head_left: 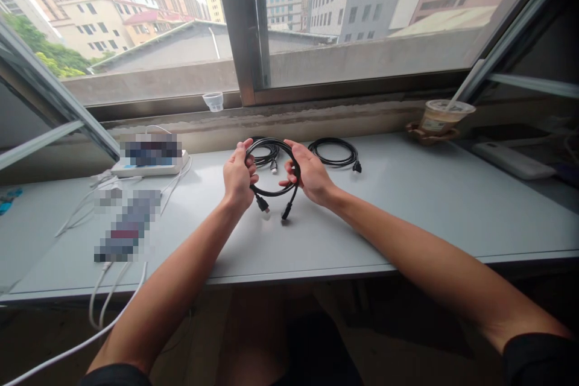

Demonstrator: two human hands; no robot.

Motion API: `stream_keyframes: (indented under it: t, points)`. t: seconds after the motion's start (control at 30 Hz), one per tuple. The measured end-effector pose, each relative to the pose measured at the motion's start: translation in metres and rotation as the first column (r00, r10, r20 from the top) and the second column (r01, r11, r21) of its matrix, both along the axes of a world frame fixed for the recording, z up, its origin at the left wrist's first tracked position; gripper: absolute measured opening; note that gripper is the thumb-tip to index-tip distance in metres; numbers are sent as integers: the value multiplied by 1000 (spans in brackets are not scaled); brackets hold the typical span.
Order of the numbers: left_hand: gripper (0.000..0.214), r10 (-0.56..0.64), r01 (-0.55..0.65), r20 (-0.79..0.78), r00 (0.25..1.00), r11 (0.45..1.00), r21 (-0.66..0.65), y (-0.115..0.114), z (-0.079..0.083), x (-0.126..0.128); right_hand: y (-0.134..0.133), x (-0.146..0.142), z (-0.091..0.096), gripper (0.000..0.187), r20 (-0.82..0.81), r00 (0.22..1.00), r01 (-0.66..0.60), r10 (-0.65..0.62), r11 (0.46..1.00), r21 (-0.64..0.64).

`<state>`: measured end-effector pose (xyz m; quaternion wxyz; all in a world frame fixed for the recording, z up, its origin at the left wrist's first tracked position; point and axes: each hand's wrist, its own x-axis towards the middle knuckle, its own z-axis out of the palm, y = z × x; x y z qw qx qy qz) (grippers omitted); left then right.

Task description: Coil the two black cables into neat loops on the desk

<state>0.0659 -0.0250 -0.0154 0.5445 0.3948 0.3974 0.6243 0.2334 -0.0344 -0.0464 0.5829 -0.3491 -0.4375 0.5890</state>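
Note:
A coiled black cable (274, 146) is held up over the grey sill-side table (407, 205), its two plug ends hanging down near the surface. My left hand (237, 176) grips the coil's left side with fingers closed round it. My right hand (309, 174) pinches the coil's right side. Behind the held coil lies a second black cable (265, 157) with a pale plug. A third coiled black cable (335, 152) rests on the table just right of my right hand.
At the left lie a white power strip (149, 164), white cords (108, 289) and blurred devices. A small clear cup (213, 101) sits on the window ledge. A lidded drink cup (441, 117) with a straw and a white flat device (513, 161) stand at the right.

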Motion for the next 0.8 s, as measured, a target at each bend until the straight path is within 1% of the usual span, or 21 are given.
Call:
stream_keyframes:
  t: [0.1, 0.17, 0.27, 0.37, 0.47, 0.53, 0.57, 0.6, 0.7, 0.73, 0.8]
  points:
    - [36, 62, -63, 30, 998, 998, 7, 0, 2, -2, -1, -7, -5, 59, -44, 999, -6, 7, 999, 32]
    - [34, 78, -79, 57, 995, 997, 13, 1, 2, -2, -2, -10, -5, 58, -56, 998, -3, 5, 999, 43]
    - [34, 15, -16, 53, 999, 999, 33, -1, 2, 0, -5, -14, -4, 54, -54, 998, 40, -38, 999, 33]
    - [41, -65, 66, -18, 998, 997, 51, -5, 1, 3, -7, -16, -3, 50, -63, 994, 88, -85, 996, 30]
    - [50, -77, 88, -87, 993, 987, 136, -6, 0, 5, -6, -14, -5, 53, -50, 993, 111, -108, 992, 67]
    - [50, -77, 99, -123, 989, 978, 184, -5, -3, 4, -3, -11, -7, 57, -8, 991, 131, -131, 987, 95]
    - [47, -85, 111, -146, 986, 977, 183, -3, -4, 4, -2, -9, -9, 59, 23, 990, 139, -142, 984, 108]
    - [42, -96, 125, -174, 980, 979, 161, -2, -5, 3, -1, -8, -10, 59, 55, 987, 142, -149, 983, 119]
    - [21, -144, 160, -289, 947, 987, 33, 3, -8, -2, 2, -5, -14, 57, 128, 981, 128, -144, 984, 124]
    - [19, -162, 170, -326, 931, 985, -4, 4, -9, -4, 3, -5, -15, 57, 145, 980, 120, -136, 986, 116]
    - [23, -185, 182, -390, 902, 982, -43, 5, -10, -7, 4, -4, -17, 56, 184, 975, 107, -124, 989, 103]
